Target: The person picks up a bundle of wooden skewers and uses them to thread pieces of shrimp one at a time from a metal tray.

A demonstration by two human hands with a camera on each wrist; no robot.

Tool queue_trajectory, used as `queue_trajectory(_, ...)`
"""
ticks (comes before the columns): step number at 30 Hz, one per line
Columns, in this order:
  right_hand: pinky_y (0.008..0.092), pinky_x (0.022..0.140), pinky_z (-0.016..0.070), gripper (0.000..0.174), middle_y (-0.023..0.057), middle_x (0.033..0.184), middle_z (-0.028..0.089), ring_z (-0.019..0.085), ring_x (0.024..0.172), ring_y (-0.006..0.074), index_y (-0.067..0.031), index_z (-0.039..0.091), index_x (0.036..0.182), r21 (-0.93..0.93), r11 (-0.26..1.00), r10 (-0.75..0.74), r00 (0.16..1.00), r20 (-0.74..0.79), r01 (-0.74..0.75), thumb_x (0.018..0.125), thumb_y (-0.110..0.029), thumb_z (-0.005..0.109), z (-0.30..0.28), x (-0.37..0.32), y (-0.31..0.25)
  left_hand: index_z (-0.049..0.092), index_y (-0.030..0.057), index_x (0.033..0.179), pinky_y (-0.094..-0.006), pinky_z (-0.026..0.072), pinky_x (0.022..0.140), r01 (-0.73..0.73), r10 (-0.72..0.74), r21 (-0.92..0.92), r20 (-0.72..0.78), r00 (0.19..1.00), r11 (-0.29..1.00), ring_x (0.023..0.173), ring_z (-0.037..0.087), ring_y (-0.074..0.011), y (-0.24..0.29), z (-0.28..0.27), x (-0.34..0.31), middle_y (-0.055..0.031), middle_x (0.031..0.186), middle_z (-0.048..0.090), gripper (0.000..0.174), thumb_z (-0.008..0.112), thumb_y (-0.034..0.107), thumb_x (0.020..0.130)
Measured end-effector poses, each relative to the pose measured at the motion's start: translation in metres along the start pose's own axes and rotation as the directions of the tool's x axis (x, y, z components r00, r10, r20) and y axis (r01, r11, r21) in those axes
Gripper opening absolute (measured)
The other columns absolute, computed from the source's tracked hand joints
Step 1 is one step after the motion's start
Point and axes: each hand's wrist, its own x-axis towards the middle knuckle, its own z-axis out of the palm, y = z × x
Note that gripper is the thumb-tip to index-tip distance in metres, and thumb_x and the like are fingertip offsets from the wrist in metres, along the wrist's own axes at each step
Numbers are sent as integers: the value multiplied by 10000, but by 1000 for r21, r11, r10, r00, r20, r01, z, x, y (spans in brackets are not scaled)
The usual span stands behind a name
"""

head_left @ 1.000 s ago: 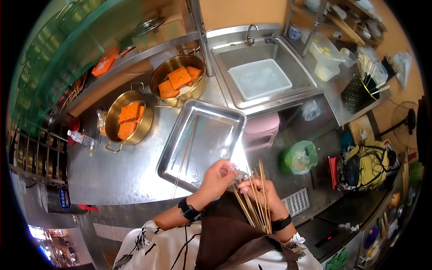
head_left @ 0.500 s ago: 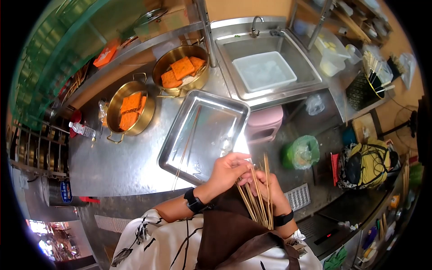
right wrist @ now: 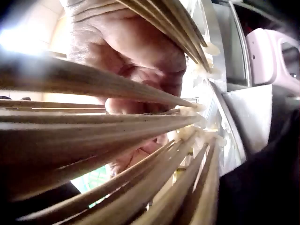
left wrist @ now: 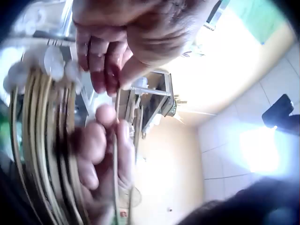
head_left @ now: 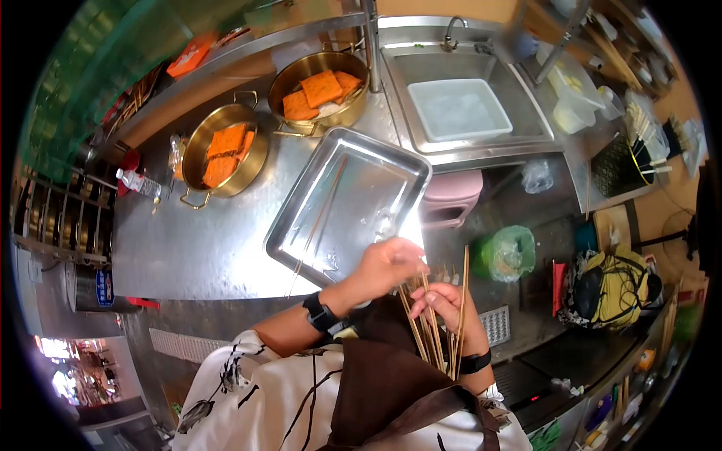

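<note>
My left hand (head_left: 387,263) pinches the top of one thin bamboo skewer (left wrist: 115,164) between thumb and fingers, as the left wrist view shows. Lower on that skewer, my right hand (head_left: 444,304) grips it between thumb and fingertip. The right hand also holds a bunch of bamboo skewers (left wrist: 40,140), fanned out in front of the brown apron (head_left: 376,368). Translucent white rounded pieces (left wrist: 54,63) sit on the tips of several skewers. Just beyond the hands lies a steel tray (head_left: 301,225) with a few thin skewers (head_left: 323,214) in it.
Two brass pots (head_left: 252,169) (head_left: 357,113) with orange slabs (head_left: 226,140) stand on the steel counter (head_left: 165,248). A white tub (head_left: 460,110) sits in the sink (head_left: 526,120). Below are a pink stool (head_left: 451,192) and a green-lined bin (head_left: 508,254). A water bottle (head_left: 139,183) lies at left.
My left hand has gone from pinching a translucent piece to the tip of a skewer. The skewers in my right hand have fanned wider. The head view has shifted, so the counter sits higher.
</note>
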Motion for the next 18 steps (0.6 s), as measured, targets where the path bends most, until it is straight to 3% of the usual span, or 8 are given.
queue_trajectory(1,163,503,365,268,73,758,666,471,535,42,24,603,1029,-115,993,16,999,33,-12,933,-190,472,-3,0,0,564,-9,1034,-253,495,770,1,-1,-8,-11,1000,1000,872,623,-136,-5,-9,6,-98,900,661,169,585,5,867)
queue_trajectory(4,164,473,336,256,50,717,652,448,508,34,7,614,1039,-111,992,66,998,-10,-66,937,-182,474,-7,-4,-4,591,1,1005,-245,480,763,-119,119,11,-166,979,993,879,607,-118,-43,-53,26,-71,896,654,147,592,68,875)
queue_trajectory(6,167,455,317,243,41,699,641,434,492,28,-5,604,1070,-106,991,83,996,-32,-86,939,-168,480,-10,-5,-1,612,14,987,-260,479,752,190,-15,496,-335,942,848,854,618,-169,-63,-80,30,-82,893,649,190,640,106,824)
queue_trajectory(7,167,455,317,243,41,699,641,434,492,28,-5,604,1070,-106,991,84,996,-33,-87,939,-168,480,-10,-4,-1,612,14,987,-260,479,752,190,-16,495,-335,942,848,854,618,-169,-73,-84,31,-82,893,649,190,640,106,824)
queue_trajectory(9,165,452,308,243,25,677,619,426,490,25,-11,580,1109,-105,987,116,993,-32,-119,939,-156,484,-11,-3,0,624,31,978,-306,479,767,225,30,778,-299,954,587,838,615,-243,-84,-80,27,-119,910,639,242,671,136,765)
queue_trajectory(10,165,452,308,243,25,677,619,426,490,25,-11,580,1109,-104,987,117,992,-37,-120,939,-156,484,-11,-2,0,603,44,1007,-358,480,790,237,2,786,-290,957,572,873,598,-316,-84,-74,27,-151,969,604,298,679,135,734)
queue_trajectory(15,164,438,295,237,9,665,587,411,487,22,-20,552,1136,-76,985,157,987,19,-155,940,-134,481,-16,1,5,539,71,1059,-423,483,775,163,72,895,-211,975,415,898,584,-364,-91,-63,40,-168,1026,526,345,663,149,747)
queue_trajectory(18,165,436,302,224,12,660,583,421,492,25,-14,561,1112,-105,982,158,987,21,-155,940,-135,483,-17,2,2,543,63,1014,-437,488,736,138,117,933,-186,976,331,861,589,-373,-98,-66,47,-169,994,524,281,632,143,760)
